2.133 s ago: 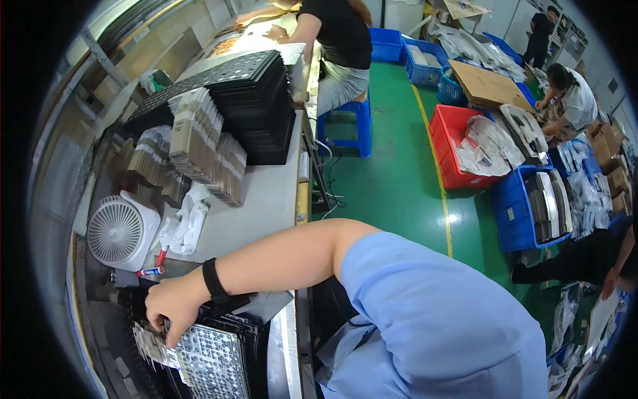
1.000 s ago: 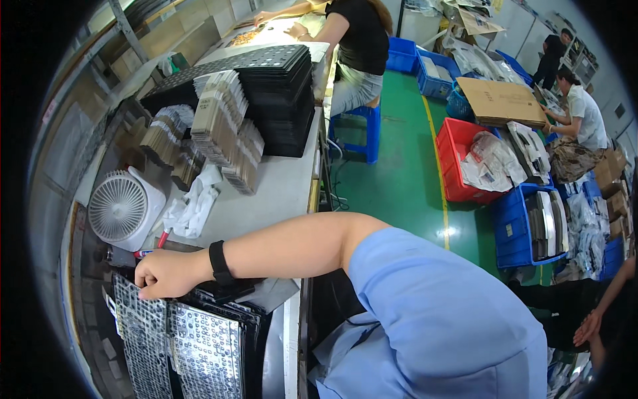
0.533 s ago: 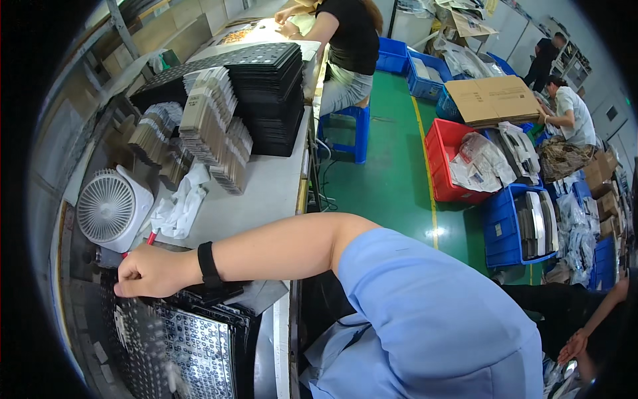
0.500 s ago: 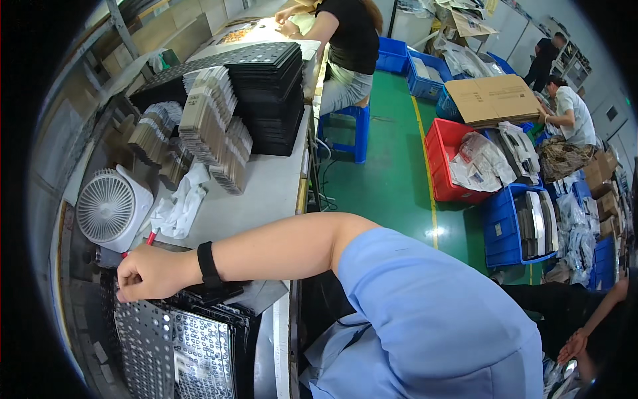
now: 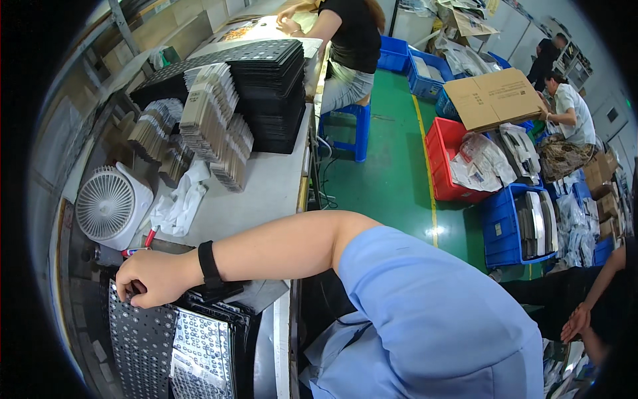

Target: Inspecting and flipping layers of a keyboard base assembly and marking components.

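Resting closed on the black perforated tray [image 5: 143, 332], right hand [image 5: 154, 278] sits just below the white desk fan [image 5: 109, 207]. Left hand out of view. Grey workbench [image 5: 266, 193], green floor [image 5: 385, 179] beyond.

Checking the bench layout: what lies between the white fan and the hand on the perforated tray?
In the head view, a red-handled tool lies on the bench between the fan and the right hand, which rests on the tray.

Right hand [image 5: 154, 276] grips the black perforated tray [image 5: 143, 339] beside a white fan [image 5: 109, 207]
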### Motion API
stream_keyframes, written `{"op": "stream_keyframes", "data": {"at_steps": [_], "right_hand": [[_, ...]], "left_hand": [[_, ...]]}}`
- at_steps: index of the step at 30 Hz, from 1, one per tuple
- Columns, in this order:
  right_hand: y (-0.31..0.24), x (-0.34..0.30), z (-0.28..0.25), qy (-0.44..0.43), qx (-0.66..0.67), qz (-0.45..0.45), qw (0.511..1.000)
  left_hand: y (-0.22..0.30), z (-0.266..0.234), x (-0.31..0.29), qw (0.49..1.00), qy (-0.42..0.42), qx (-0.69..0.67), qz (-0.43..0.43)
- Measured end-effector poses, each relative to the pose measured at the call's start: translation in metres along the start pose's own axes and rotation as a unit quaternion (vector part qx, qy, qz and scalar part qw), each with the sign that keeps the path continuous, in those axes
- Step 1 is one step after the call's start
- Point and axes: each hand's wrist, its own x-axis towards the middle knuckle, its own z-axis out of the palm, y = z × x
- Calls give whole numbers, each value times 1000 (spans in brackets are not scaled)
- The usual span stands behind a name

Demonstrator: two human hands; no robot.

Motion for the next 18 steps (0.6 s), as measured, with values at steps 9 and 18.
{"op": "stream_keyframes", "data": {"at_steps": [9, 18], "right_hand": [[-6, 3, 0, -11, 30, 63, 998], [1, -7, 4, -280, -112, 98, 949]], "left_hand": [[111, 16, -19, 952, 35, -248, -176], [88, 4, -9, 930, 4, -275, -244]]}}
